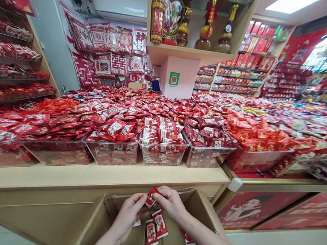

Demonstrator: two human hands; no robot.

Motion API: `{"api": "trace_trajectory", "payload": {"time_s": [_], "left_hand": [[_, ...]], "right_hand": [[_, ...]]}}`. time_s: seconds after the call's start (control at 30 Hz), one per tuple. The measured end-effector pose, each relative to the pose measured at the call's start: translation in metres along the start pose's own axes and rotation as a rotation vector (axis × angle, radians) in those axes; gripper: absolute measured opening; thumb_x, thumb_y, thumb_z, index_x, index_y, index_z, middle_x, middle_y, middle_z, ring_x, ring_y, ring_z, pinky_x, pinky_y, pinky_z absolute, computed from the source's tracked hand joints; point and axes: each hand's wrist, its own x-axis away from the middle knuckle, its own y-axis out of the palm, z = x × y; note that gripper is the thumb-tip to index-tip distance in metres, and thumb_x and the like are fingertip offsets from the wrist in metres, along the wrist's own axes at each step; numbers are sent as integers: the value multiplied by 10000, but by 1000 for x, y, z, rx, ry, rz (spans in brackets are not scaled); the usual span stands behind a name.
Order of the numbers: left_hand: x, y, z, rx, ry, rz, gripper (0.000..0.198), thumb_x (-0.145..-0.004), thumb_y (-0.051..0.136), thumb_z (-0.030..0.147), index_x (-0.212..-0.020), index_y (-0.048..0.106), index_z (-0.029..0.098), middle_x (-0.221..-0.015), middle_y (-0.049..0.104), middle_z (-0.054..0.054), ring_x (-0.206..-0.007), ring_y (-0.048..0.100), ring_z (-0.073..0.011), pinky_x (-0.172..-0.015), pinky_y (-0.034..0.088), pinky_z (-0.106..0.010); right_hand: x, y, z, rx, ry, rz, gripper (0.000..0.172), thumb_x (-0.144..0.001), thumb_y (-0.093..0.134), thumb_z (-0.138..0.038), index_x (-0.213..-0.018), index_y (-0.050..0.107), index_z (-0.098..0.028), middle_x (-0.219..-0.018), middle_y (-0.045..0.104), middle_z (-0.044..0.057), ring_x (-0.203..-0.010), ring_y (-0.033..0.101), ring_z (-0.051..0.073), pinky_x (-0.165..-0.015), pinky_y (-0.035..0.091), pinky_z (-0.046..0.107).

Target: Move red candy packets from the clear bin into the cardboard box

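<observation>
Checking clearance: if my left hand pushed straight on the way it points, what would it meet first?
The left hand holds the packet; straight on, it likely meets the right hand.

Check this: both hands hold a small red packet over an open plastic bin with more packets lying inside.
One thing is wrong: the left hand and right hand hold the small red packet over an open cardboard box, not a plastic bin, as the head view shows. More packets do lie inside.

Bins [162,153] line the counter's [95,175] front edge, left to right. Before the counter stands a box [101,214] (packets [156,228] lie in it). A shelf [183,52] hangs behind the bins.
</observation>
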Motion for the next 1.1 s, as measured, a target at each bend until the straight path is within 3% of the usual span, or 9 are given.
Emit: {"api": "trace_trajectory", "payload": {"time_s": [0.1, 0.17, 0.3, 0.43, 0.53, 0.6, 0.7, 0.97, 1.1], "left_hand": [[6, 4, 5, 109, -98, -64, 216, -738, 527, 396, -875, 555, 230, -828, 659, -9, -714, 617, -143, -694, 451, -270], [9, 5, 7, 169, -124, -156, 232, -753, 506, 390, -914, 539, 227, -859, 644, -18, -747, 615, -155, -723, 450, -296], [7, 1, 7, 82, -19, -123, 242, -729, 560, 314, -956, 507, 244, -837, 622, 8, -711, 601, -134, -617, 465, -245], [4, -1, 3, -82, 139, -193, 291, -713, 584, 308, -960, 446, 241, -743, 616, 26, -667, 588, -125, -633, 457, -253], [5, 2, 2, -232, 151, -241, 280, -736, 546, 325, -966, 409, 244, -711, 606, 36, -585, 578, -102, -552, 442, -218], [4, 3, 1, -313, 140, -177, 304, -730, 542, 345, -973, 393, 241, -671, 596, 47, -508, 567, -93, -466, 411, -191], [0, 2, 2, -358, 183, -29, 296, -694, 571, 359, -914, 451, 202, -671, 601, 33, -482, 560, -94, -448, 405, -191], [-1, -2, 9, -376, 280, 10, 165, -684, 577, 331, -717, 583, 169, -656, 605, 13, -582, 535, -128, -582, 436, -235], [-1, -2, 9, -399, 317, 39, 172, -688, 568, 341, -648, 583, 174, -579, 583, 25, -553, 506, -122, -543, 403, -210]], "right_hand": [[5, 1, -11, 212, -123, 32, 207, -787, 455, -275, -832, 644, -206, -751, 555, 43, -708, 515, 133, -638, 419, 233], [8, 1, -18, 315, -208, -68, 241, -765, 456, -211, -950, 609, -231, -874, 552, 57, -787, 509, 150, -683, 418, 252], [11, 1, -23, 297, -317, -217, 310, -683, 528, -182, -982, 585, -244, -994, 536, 56, -914, 483, 178, -809, 383, 308], [7, 0, -12, 113, -140, -2, 339, -716, 532, -236, -1054, 524, -211, -974, 544, 75, -866, 508, 165, -764, 411, 294], [3, 0, -2, -12, 31, -77, 365, -695, 571, -315, -1037, 531, -194, -886, 590, 53, -767, 532, 157, -686, 427, 277], [1, -1, 1, -79, 120, -103, 236, -698, 560, -352, -841, 597, -168, -725, 598, 20, -659, 524, 137, -617, 417, 254], [-2, -3, 2, -179, 196, -16, 245, -668, 579, -387, -655, 565, -142, -593, 551, -10, -558, 475, 105, -560, 382, 231], [-1, 1, -2, -413, 267, 19, 287, -624, 617, -415, -721, 534, -158, -623, 529, -23, -533, 442, 80, -518, 364, 208], [0, 7, -2, -478, 328, 70, 307, -602, 623, -446, -650, 525, -159, -566, 508, -32, -479, 420, 71, -474, 353, 202]]}}
